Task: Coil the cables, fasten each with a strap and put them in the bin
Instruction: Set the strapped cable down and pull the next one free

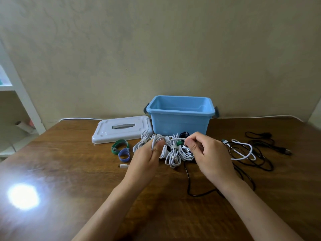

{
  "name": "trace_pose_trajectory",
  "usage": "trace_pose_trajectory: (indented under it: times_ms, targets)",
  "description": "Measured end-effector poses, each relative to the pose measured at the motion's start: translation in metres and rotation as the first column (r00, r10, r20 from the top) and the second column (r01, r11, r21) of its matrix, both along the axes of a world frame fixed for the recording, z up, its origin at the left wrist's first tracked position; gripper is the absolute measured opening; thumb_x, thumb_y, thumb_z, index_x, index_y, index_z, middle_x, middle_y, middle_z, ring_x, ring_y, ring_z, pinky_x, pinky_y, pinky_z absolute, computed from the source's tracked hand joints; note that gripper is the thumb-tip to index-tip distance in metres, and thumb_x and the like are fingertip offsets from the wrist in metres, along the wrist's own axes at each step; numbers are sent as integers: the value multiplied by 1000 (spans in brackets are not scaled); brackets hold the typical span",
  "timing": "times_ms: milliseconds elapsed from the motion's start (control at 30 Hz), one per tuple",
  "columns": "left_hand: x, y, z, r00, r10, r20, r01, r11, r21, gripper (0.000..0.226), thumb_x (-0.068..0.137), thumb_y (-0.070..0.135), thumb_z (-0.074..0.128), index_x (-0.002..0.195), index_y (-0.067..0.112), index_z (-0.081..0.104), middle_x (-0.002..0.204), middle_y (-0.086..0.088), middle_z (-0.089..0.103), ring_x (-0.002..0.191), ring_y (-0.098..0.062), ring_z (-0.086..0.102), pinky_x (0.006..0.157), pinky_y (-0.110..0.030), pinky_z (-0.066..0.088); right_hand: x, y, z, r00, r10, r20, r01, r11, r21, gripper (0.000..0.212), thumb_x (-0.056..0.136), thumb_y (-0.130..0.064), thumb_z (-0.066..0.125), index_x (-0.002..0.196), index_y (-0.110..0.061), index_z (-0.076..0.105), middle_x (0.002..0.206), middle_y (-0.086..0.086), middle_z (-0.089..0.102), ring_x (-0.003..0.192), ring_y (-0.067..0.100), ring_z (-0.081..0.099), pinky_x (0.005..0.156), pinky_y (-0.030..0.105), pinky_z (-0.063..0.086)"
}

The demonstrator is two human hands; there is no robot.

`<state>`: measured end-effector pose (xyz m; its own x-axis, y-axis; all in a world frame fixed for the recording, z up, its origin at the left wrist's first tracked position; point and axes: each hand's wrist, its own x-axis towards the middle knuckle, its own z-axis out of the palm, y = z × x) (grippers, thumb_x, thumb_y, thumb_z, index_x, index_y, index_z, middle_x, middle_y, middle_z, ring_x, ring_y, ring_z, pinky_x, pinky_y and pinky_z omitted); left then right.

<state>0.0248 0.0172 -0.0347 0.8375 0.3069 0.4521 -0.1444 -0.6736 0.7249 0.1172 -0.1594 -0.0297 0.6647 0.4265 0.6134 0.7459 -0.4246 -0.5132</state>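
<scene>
Grip: my left hand (151, 153) held a coil of white cable (157, 140) wound round its fingers; my right hand (203, 150) pinched its free run.
Place: mid-table, near side of the blue bin (180, 115).
Handling: I judged it light, limp, springy; best pinched across the loops.
Count: three strapped white coils (173, 153), two spare straps (120, 147), one bin, one lid (121, 129); loose cables right, number unclear.

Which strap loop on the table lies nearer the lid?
The green strap, just in front of the white lid; the blue strap lies nearer the camera.
</scene>
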Motion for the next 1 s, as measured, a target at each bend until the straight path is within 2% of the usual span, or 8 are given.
trace_pose_trajectory:
  times_ms: [100,200,400,600,733,833,900,1000]
  targets:
    - [-1,3,2,998,26,62,-23,999,-41,41,99,53,30,67,30,41,52,18,46,52,-3,42,51,-19,29,5,0,-3,1000,-18,14,19,998,-55,27,105,-36,47,91,-25,68,77,-12,59,75,6,57,62,21,40]
    - [0,6,3,996,48,81,-41,995,-94,47,97,58,28,66,24,40,50,15,42,50,-3,38,50,-20,30,10,-1,-5,990,-112,87,131,955,-265,37,105,-43,41,82,-24,62,75,-9,51,76,14,52,67,36,38]
    - [3,1,-1,999,-6,32,10,994,-105,33,99,54,30,81,33,48,67,16,51,62,1,49,57,-14,37,-1,3,-1,995,69,-67,-74,994,-81,26,104,-41,50,89,-31,69,82,-20,64,81,-3,60,63,12,39]
    - [4,2,-6,1000,-14,18,16,989,-146,67,82,85,35,94,22,54,79,10,58,70,0,55,62,-20,43,-21,19,-8,968,228,-106,-234,971,-53,21,96,-45,61,98,-30,75,90,-16,71,83,2,64,71,20,48]
    - [1,-10,-6,997,-75,-7,72,978,-198,43,89,65,52,88,22,53,72,17,57,63,0,54,59,-24,43,-28,25,-13,956,279,-94,-284,958,-47,26,95,-39,64,115,-28,75,108,-13,74,98,5,68,85,28,54]
    - [3,-8,-4,997,-69,23,73,955,-289,26,102,45,51,82,27,52,64,16,52,59,-6,49,57,-30,38,-28,23,-9,951,280,-130,-291,954,-75,28,96,-53,60,106,-31,74,99,-15,72,89,4,66,78,29,54]
    - [2,-3,-1,998,-35,48,49,936,-349,26,104,43,47,85,28,55,62,14,51,57,-7,47,56,-30,36,-24,18,-4,969,218,-119,-234,962,-143,37,97,-63,51,101,-33,71,91,-17,69,82,0,64,71,22,51]
    - [2,6,1,995,18,99,19,930,-368,36,100,56,44,88,25,55,62,13,49,57,-8,43,55,-30,34,-20,13,-3,973,199,-115,-217,961,-172,30,101,-55,50,97,-33,69,88,-18,67,82,-2,62,70,23,49]
